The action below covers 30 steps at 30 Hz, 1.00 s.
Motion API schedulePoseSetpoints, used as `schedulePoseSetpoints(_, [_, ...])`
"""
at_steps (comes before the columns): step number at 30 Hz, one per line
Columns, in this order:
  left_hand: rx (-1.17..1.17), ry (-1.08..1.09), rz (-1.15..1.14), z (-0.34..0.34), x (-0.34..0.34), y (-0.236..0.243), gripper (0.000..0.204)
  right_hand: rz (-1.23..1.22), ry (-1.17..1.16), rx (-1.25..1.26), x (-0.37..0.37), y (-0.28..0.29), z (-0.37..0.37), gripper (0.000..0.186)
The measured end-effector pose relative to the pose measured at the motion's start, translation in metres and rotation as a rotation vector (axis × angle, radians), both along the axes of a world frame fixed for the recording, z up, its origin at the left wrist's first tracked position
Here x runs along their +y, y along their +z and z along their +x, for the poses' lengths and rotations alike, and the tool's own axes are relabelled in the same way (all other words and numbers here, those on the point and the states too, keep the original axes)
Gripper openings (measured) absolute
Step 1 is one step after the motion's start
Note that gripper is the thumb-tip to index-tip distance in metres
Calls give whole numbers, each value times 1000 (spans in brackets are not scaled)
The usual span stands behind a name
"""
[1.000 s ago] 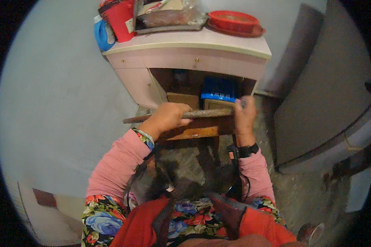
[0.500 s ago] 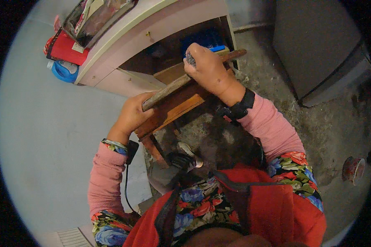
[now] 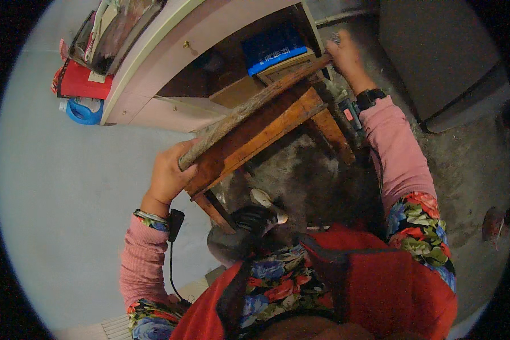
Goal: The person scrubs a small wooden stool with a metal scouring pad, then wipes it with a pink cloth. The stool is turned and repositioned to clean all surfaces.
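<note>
A long wooden stick (image 3: 255, 106) slants across a brown wooden stool (image 3: 266, 133), its far end up to the right. My left hand (image 3: 173, 171) is closed round the stick's near end. At the far end my right hand (image 3: 348, 59) closes on a grey, shiny pad (image 3: 335, 38) that looks like steel wool, mostly covered by the fingers. Whether the pad touches the stick's tip cannot be made out.
A pale cabinet (image 3: 153, 79) with an open compartment stands ahead; inside is a blue-topped box (image 3: 275, 54). On it, at the left, are a red bag (image 3: 82, 82) and a blue bottle (image 3: 84, 110). A dark grey appliance-like block (image 3: 436, 56) stands right. My shoe (image 3: 262, 198) is below the stool.
My right hand has slid with the grey pad from the stick's middle to its far end, away and to the right. My left hand keeps its hold, slightly lower and further left.
</note>
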<state>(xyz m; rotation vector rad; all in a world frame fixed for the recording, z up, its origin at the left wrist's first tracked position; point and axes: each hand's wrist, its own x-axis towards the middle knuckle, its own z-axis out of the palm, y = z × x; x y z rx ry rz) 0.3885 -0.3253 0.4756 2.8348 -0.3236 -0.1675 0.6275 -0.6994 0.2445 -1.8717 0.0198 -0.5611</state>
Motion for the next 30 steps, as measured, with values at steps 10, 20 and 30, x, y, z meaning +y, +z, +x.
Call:
schedulePoseSetpoints(10, [-42,27,8,-4,-4,3,50,709,-182,322,-1,-82,44,62])
schedulePoseSetpoints(20, [-33,60,-32,-4,4,1,47,808,47,188,17,-19,5,24])
schedulePoseSetpoints(30, [-97,-14,0,15,4,-6,44,493,14,80,70,77,-75,22])
